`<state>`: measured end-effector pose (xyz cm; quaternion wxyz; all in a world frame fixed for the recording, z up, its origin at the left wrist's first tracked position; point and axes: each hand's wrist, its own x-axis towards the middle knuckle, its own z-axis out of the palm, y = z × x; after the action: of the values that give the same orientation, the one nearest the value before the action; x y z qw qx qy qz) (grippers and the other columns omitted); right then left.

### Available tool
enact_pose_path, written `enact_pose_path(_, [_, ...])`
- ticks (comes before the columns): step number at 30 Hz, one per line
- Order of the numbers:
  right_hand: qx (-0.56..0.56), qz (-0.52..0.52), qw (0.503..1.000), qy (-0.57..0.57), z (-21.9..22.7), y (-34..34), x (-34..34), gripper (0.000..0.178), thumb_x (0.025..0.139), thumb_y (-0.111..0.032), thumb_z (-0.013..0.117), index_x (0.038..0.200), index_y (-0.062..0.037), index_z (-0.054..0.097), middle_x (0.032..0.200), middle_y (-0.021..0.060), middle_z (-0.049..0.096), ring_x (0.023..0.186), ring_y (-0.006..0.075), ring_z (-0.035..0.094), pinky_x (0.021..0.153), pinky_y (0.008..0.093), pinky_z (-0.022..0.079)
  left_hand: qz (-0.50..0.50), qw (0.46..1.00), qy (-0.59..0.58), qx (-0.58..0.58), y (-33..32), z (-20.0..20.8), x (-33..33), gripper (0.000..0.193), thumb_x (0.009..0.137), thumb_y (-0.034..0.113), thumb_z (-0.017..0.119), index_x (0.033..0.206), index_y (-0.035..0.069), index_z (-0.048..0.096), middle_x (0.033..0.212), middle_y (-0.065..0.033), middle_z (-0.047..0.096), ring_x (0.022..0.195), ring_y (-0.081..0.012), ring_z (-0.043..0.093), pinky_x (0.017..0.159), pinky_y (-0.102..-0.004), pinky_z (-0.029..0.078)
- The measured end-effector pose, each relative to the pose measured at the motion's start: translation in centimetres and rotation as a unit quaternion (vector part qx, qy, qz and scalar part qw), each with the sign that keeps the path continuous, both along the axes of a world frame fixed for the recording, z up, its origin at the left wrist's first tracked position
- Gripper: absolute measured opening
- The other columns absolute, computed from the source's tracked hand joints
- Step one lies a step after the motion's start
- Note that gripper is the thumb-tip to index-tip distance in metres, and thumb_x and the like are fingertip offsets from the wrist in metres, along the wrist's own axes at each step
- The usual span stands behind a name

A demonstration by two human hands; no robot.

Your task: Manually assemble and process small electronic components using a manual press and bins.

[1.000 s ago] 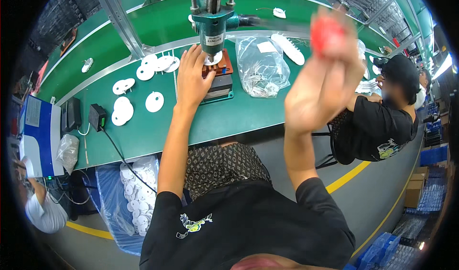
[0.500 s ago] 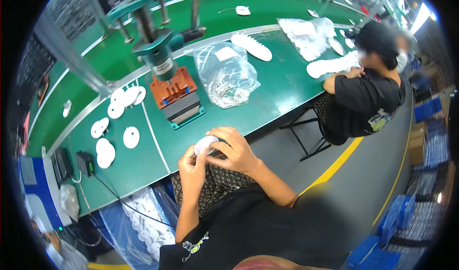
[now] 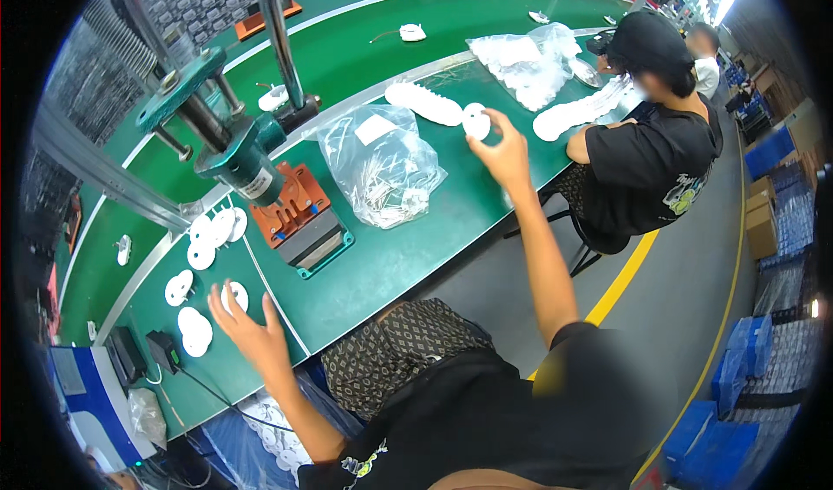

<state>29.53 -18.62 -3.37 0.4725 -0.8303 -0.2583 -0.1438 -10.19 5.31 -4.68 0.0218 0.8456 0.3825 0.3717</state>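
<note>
Stretched out over the table, my right hand (image 3: 505, 153) pinches a round white plastic disc (image 3: 475, 122) between thumb and fingers. That disc is at the near right end of a row of overlapping white discs (image 3: 421, 102). My left hand (image 3: 252, 327) is open, its fingers spread, above the left part of the table. Partly behind those fingers lies a single white disc (image 3: 234, 297); whether they touch it I cannot tell. More white discs lie further left, one group with thin prongs (image 3: 217, 230) and an overlapping pair (image 3: 194, 331).
A hand press (image 3: 247, 165) with an orange fixture (image 3: 293, 204) stands between my hands. Beside it lies a clear bag of small white parts (image 3: 386, 173). A co-worker (image 3: 646, 143) sits at the right by another disc row (image 3: 573, 117). A black cable (image 3: 208, 388) crosses the table's left edge.
My hands have parted from holding a disc together before me. The right has reached far right with a disc; the left has moved left and opened over a lying disc. The view has shifted.
</note>
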Motion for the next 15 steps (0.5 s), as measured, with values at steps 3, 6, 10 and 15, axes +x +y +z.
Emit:
enact_pose_path(3, [-0.016,0.085,0.994,0.064,-2.6,0.7,6.1,0.052,0.072,-0.023,0.082,0.117,-0.0031,0.067,0.118,0.0177,0.069,0.114,0.0321,0.064,0.098,0.0374,0.049,-0.010,0.996,0.000,-0.091,2.5,-2.5,-1.2,0.054,0.094,0.018,0.064,0.143,0.003,0.046,0.143,-0.0193,0.051,0.132,-0.0354,0.047,0.115,-0.0478,0.029])
enact_pose_path(6, [-0.047,0.079,0.996,-0.012,-3.9,1.5,7.0,0.050,0.071,-0.026,0.083,0.114,-0.0032,0.070,0.118,0.0168,0.069,0.114,0.0324,0.063,0.100,0.0391,0.048,-0.023,0.994,0.021,-0.100,2.4,-2.7,-1.3,0.049,0.096,0.019,0.061,0.141,0.002,0.048,0.139,-0.0192,0.054,0.132,-0.0364,0.047,0.117,-0.0479,0.027])
enact_pose_path(10, [-0.058,0.066,0.996,-0.034,-4.3,1.7,6.5,0.048,0.073,-0.029,0.083,0.113,-0.0055,0.071,0.119,0.0158,0.068,0.119,0.0311,0.059,0.104,0.0395,0.045,-0.006,0.987,-0.015,-0.157,2.5,-1.9,-1.3,0.041,0.100,0.019,0.057,0.136,0.000,0.053,0.130,-0.0181,0.062,0.123,-0.0337,0.056,0.111,-0.0437,0.036])
enact_pose_path(15, [-0.069,0.049,0.989,-0.118,-3.8,2.5,4.7,0.051,0.076,-0.028,0.081,0.119,-0.0056,0.068,0.128,0.0170,0.062,0.121,0.0325,0.057,0.105,0.0423,0.043,0.014,0.966,-0.161,-0.201,2.8,-2.4,-1.9,0.033,0.105,0.022,0.051,0.118,-0.005,0.063,0.106,-0.0144,0.070,0.097,-0.0204,0.067,0.085,-0.0328,0.051])
